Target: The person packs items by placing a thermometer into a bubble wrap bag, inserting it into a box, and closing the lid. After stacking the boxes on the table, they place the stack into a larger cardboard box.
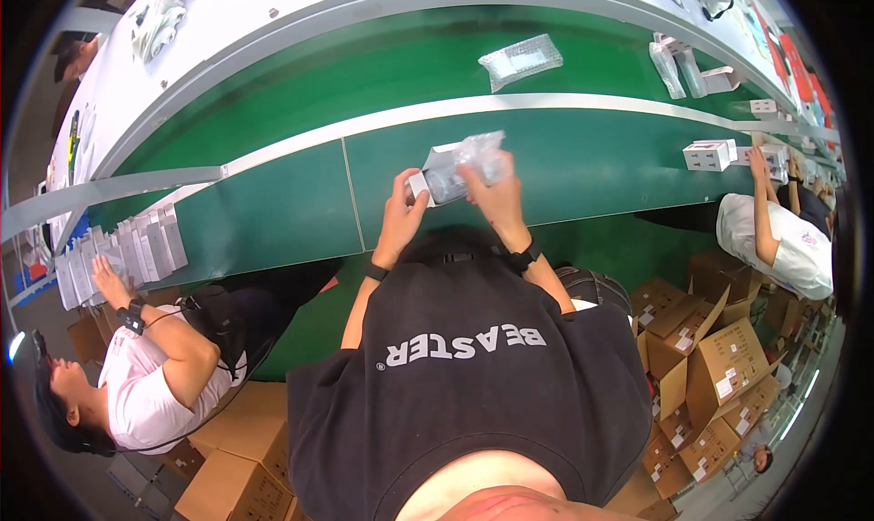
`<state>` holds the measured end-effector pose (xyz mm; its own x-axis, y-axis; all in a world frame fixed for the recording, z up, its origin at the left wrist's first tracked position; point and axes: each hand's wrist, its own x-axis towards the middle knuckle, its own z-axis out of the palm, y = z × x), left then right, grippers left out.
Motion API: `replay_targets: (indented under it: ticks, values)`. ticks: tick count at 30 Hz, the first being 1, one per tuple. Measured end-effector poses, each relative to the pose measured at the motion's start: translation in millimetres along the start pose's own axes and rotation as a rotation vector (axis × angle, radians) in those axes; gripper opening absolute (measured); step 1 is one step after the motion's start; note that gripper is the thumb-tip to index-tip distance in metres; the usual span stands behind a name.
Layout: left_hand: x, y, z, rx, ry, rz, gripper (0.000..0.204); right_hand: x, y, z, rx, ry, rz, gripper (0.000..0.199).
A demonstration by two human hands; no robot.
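Over the green worktop, right in front of me, my left hand is closed on the left end of a small white box. A clear bubble-wrap bag lies across the box, its crumpled end sticking up to the right. My right hand grips that bag from its near side, fingers curled into the plastic. Bag and box overlap, so I cannot tell how far one sits inside the other. What the bag contains does not show clearly.
Beyond the pale rail, another bubble-wrapped piece lies on the green belt. A co-worker at left touches a row of white boxes; another at right handles white cartons. Open brown cartons crowd the floor behind me at right, more at left.
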<state>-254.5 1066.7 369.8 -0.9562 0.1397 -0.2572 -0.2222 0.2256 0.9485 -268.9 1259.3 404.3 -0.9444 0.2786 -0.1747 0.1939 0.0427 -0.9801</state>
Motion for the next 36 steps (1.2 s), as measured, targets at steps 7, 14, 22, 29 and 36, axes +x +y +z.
replay_targets:
  ticks: [7, 14, 22, 29, 36]
  values:
    - [-4.8, -1.7, 0.1, 0.063, 0.11, -0.012, 0.042, -5.0, -12.2, -10.4, -0.677, -0.316, -0.345, 0.036]
    - [-10.0, 5.6, 4.4, 0.041, 0.139, -0.026, 0.043, 10.3, 19.5, -23.5, -0.548, -0.368, -0.654, 0.028]
    - [-9.4, 4.8, 18.7, -0.047, 0.222, -0.016, 0.044, 55.7, 96.9, -34.3, -0.968, -0.227, -0.38, 0.035]
    - [-3.9, 15.7, 34.8, -0.04, 0.147, 0.022, 0.042, 61.2, 137.4, -68.3, -0.66, -0.343, -0.079, 0.031]
    - [-0.3, 30.4, 51.8, -0.005, 0.11, 0.026, 0.035, 11.9, -12.2, -84.8, -0.149, -0.197, -0.438, 0.025]
